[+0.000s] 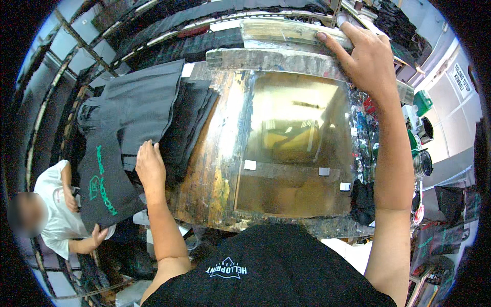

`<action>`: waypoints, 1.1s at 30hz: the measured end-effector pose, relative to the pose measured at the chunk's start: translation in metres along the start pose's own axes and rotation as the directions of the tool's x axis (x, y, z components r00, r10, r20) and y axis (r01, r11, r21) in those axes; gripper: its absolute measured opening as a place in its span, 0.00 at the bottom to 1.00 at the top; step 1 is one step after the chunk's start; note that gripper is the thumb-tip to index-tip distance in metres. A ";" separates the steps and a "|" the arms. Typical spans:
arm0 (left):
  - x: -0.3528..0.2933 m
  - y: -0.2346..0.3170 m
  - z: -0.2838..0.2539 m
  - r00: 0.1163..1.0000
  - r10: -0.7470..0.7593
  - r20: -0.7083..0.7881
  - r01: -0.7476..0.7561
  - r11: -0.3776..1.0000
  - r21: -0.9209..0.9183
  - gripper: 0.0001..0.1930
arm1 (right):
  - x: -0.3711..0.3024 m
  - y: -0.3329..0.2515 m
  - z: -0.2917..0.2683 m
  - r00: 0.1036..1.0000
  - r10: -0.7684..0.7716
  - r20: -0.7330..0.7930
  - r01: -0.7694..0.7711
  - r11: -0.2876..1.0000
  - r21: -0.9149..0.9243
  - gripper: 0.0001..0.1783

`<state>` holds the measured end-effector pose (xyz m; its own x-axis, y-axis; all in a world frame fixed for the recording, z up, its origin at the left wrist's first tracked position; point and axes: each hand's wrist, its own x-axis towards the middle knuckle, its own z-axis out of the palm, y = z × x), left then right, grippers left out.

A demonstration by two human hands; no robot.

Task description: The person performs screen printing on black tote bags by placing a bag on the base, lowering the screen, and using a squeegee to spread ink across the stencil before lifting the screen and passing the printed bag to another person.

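Note:
My left hand [151, 165] is closed at the edge of a dark fabric piece [138, 110], its fingertips bunched on the cloth. More dark pieces [192, 123] lie layered beside and under it. A dark piece with green print [105, 179] hangs to the left, a co-worker's hand [98, 234] at its lower edge. At the far side, my right hand [369, 61] grips a pale, worn wooden bar [291, 37], thumb on the near side and fingers over the top. In front of me is a glossy brownish panel [296, 189] with small white tabs [250, 165].
The co-worker [66, 210] stands at the left. A paint-stained worktable [204, 179] surrounds the panel. A black cloth [363, 202] lies by my right forearm, with cans [422, 163] beyond it. Racks of dark pieces [204, 48] line the back.

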<state>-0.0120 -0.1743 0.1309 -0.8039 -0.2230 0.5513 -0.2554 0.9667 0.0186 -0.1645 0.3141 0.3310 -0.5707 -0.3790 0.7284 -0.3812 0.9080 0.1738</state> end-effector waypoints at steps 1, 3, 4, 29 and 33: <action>0.002 0.001 -0.001 1.000 0.005 -0.002 -0.005 0.999 -0.039 0.13 | -0.001 0.001 0.001 1.000 0.015 -0.004 -0.015 1.000 0.000 0.33; 0.013 0.001 -0.007 1.000 -0.004 0.022 0.004 1.000 0.006 0.11 | 0.001 0.000 -0.002 0.999 0.042 0.025 -0.042 0.999 0.001 0.34; 0.016 -0.001 -0.009 0.999 -0.011 0.036 0.010 1.000 0.029 0.11 | 0.001 0.000 -0.002 0.999 0.044 0.016 -0.044 0.999 0.004 0.34; 0.020 0.157 -0.057 0.788 0.615 -0.028 -0.585 0.735 -0.342 0.14 | 0.001 0.003 0.003 1.000 0.025 0.005 -0.025 1.000 0.003 0.34; -0.024 0.246 -0.039 0.732 0.658 0.175 -0.528 0.711 -0.465 0.19 | -0.002 0.006 0.007 0.999 -0.001 -0.053 0.001 1.000 0.001 0.34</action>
<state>-0.0350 0.0739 0.1547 -0.8507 0.4509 0.2703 0.4926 0.8632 0.1103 -0.1704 0.3189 0.3260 -0.5310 -0.3699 0.7623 -0.3826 0.9074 0.1739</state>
